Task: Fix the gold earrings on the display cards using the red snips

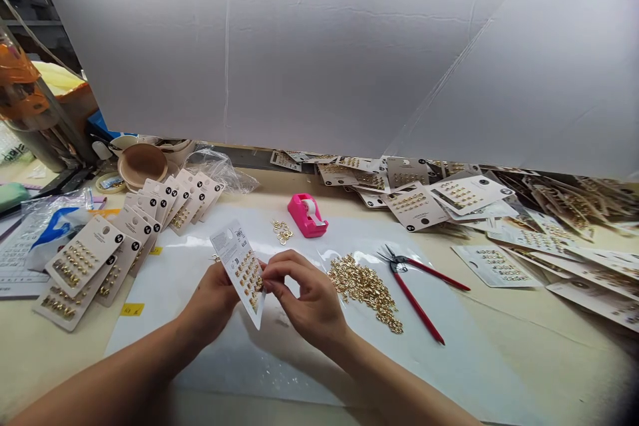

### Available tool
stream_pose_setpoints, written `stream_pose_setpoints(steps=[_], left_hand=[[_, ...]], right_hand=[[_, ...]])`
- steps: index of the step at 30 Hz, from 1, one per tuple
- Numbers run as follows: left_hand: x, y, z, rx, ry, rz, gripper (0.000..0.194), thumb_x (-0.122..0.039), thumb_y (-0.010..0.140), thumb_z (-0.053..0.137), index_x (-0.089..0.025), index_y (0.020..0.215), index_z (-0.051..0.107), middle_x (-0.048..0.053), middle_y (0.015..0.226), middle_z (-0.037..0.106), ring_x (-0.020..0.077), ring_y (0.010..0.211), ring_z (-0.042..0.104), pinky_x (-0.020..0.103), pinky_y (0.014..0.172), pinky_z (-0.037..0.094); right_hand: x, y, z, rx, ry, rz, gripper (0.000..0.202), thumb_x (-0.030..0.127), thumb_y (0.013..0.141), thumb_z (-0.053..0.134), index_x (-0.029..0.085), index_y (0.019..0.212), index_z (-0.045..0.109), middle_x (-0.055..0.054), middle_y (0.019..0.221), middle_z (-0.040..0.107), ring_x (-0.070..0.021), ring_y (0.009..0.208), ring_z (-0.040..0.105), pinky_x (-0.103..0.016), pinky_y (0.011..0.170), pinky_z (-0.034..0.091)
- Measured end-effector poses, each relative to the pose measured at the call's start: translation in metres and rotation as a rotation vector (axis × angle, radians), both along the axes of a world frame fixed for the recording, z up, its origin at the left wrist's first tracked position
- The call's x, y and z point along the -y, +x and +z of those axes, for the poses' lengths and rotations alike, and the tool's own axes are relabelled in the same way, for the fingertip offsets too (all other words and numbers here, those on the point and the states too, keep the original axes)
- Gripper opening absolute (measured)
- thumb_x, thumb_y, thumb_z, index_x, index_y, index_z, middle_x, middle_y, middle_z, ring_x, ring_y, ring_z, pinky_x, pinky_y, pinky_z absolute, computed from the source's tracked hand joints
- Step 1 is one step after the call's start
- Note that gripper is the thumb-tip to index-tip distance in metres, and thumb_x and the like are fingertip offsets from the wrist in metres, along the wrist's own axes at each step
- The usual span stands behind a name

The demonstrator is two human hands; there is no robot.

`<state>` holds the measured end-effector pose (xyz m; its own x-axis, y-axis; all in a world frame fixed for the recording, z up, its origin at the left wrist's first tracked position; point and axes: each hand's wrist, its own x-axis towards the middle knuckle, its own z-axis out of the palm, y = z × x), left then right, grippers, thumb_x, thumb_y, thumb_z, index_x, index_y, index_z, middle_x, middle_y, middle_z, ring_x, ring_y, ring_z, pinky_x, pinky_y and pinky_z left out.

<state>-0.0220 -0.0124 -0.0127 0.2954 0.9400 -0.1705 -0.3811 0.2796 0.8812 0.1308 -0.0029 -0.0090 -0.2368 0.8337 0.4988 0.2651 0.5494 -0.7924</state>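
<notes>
Bare forearms come in from the bottom corners, nearest the camera, both reaching mid-frame. Left hand (214, 296) has its fingers closed around the left edge of a white earring card (242, 273), tilted up just left of centre. Right hand (309, 299) has thumb and forefinger pinched together at the card's right edge; can't tell if they've got a gold piece between them.

Card's back faces us: barcode up top, a bold price-looking line, some fine print, all too small for me to read reliably. Gold bits poke through in rows.

Right of centre there's a heap of tiny gold metal pieces (367, 289), then red-handled pliers (419, 309) with jaws apart. Hot pink tape dispenser (305, 218) sits behind, mid-frame. Left side of the worktop (504, 329): fanned earring cards (82, 256) with round black stickers (white mark, illegible), plus a yellow label (132, 309) with blurry handwriting.
</notes>
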Motion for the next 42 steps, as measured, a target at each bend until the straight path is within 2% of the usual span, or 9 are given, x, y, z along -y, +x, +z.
stream_pose_setpoints(steps=[9, 16, 24, 32, 42], left_hand=[[-0.0002, 0.0006, -0.0004, 0.013, -0.035, 0.029, 0.024, -0.022, 0.065, 0.075, -0.02, 0.088, 0.072, 0.004, 0.083, 0.072, 0.0248, 0.09, 0.064, 0.035, 0.082, 0.046], [0.0002, -0.0007, -0.0027, 0.032, 0.023, -0.007, 0.014, -0.022, 0.067, 0.072, -0.018, 0.081, 0.072, 0.005, 0.087, 0.072, 0.0248, 0.094, 0.062, 0.033, 0.083, 0.045], [-0.0003, -0.0007, 0.0003, -0.008, 0.018, 0.0, 0.015, -0.024, 0.064, 0.075, -0.018, 0.078, 0.072, 0.006, 0.085, 0.072, 0.0259, 0.094, 0.062, 0.034, 0.083, 0.045], [-0.0007, -0.0003, 0.0001, 0.009, -0.03, 0.041, 0.025, -0.022, 0.06, 0.078, -0.021, 0.084, 0.073, 0.003, 0.077, 0.072, 0.0239, 0.087, 0.064, 0.034, 0.083, 0.044], [0.0006, -0.0003, 0.0019, 0.002, 0.004, 0.012, 0.019, -0.02, 0.064, 0.075, -0.02, 0.082, 0.072, 0.004, 0.081, 0.072, 0.0235, 0.091, 0.063, 0.032, 0.083, 0.044]], right_hand=[[-0.0002, 0.0005, 0.0021, -0.004, 0.01, 0.007, 0.011, 0.012, 0.078, 0.058, 0.022, 0.077, 0.064, -0.003, 0.075, 0.061, -0.0155, 0.068, 0.06, -0.029, 0.059, 0.053], [0.0015, -0.0003, 0.0009, -0.013, 0.019, 0.018, 0.011, 0.011, 0.077, 0.059, 0.021, 0.077, 0.064, -0.003, 0.074, 0.061, -0.0149, 0.068, 0.06, -0.027, 0.057, 0.052], [0.0012, 0.0001, -0.0007, -0.063, -0.022, 0.014, 0.008, 0.015, 0.077, 0.062, 0.022, 0.077, 0.066, -0.003, 0.072, 0.062, -0.0156, 0.066, 0.061, -0.03, 0.06, 0.054], [0.0008, 0.0001, -0.0016, -0.081, -0.01, 0.017, 0.012, 0.011, 0.076, 0.062, 0.022, 0.078, 0.067, -0.001, 0.072, 0.06, -0.0139, 0.066, 0.059, -0.029, 0.062, 0.054], [0.0017, -0.0002, -0.0012, -0.032, 0.02, 0.011, 0.011, 0.011, 0.077, 0.061, 0.021, 0.076, 0.066, -0.002, 0.072, 0.061, -0.0143, 0.065, 0.059, -0.028, 0.059, 0.053]])
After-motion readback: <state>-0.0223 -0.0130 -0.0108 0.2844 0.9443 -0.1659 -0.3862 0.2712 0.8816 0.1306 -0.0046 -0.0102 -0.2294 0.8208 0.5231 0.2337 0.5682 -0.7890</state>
